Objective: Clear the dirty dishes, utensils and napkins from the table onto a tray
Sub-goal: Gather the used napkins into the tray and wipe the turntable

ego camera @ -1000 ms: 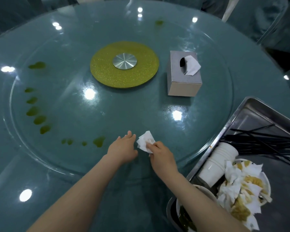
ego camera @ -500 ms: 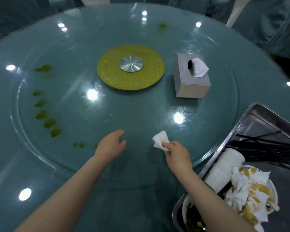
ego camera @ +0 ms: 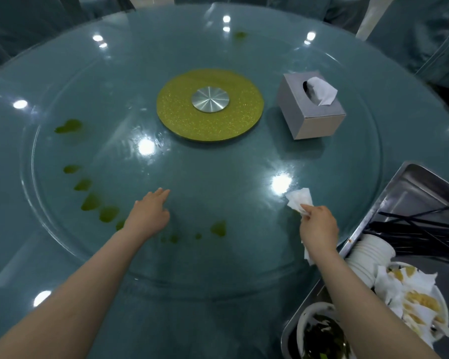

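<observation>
Head cam: right hand [ego camera: 319, 229] pinching crumpled white napkin [ego camera: 300, 200] at fingertips, held over glass turntable [ego camera: 218, 161], near its R edge, just left of metal tray [ego camera: 410, 182]. Can't tell if napkin touches the glass. Left hand [ego camera: 149, 216] released, fingers straight, palm down on/just above turntable, holding nothing; contact unclear. Green sauce spots [ego camera: 91, 202] in an arc along turntable's L + near edge, some beside left wrist. Gold disc w/ steel hub [ego camera: 210, 99] at centre. Grey tissue box [ego camera: 310, 106] right of disc, one tissue sticking up. Tray at bench [ego camera: 166, 327] R edge, carrying black chopsticks [ego camera: 420, 231], stack of white cups [ego camera: 368, 257] lying on side, plate of soiled napkins [ego camera: 410, 299], bowl w/ dark leftovers [ego camera: 319, 332] at near corner.
</observation>
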